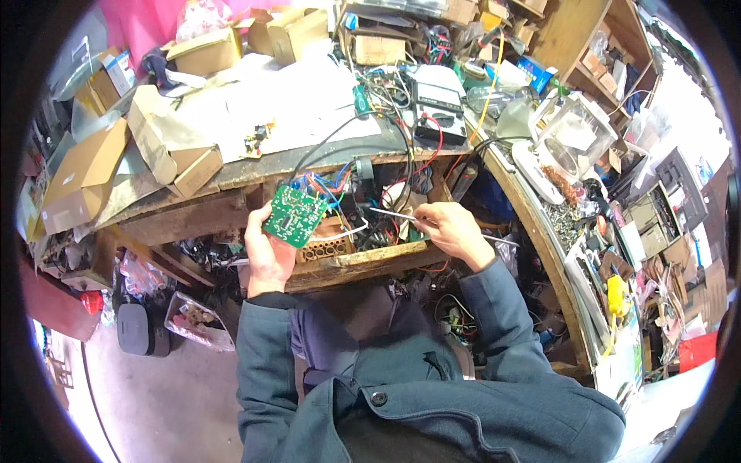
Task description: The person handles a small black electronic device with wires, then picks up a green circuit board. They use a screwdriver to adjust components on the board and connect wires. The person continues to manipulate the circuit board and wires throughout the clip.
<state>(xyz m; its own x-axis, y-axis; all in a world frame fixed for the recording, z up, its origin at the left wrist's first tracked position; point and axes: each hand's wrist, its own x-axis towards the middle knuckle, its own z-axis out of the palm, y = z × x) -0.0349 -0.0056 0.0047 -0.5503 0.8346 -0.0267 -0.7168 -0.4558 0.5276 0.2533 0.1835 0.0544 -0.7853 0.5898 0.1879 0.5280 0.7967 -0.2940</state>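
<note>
The left hand (pixel 266 258) is gripping a green circuit board (pixel 294 215) by its lower edge, holding it tilted above an open wooden drawer (pixel 356 261). Coloured wires (pixel 333 185) are trailing from the board. The right hand (pixel 451 231) is pinching a slim metal tool (pixel 392 214), its tip pointing toward the board.

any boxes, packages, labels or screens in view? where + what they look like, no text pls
Flat brown cardboard box: far left edge of the bench, lying tilted.
Torn brown carton: left of bench, open flap.
Brown cardboard boxes: back of bench, top centre, one open.
Small blue packet: back right, by the wooden shelf.
Grey meter: back centre, pale face; whether it has a screen is unclear.
Clear plastic bag: on the floor, lower left.
</note>
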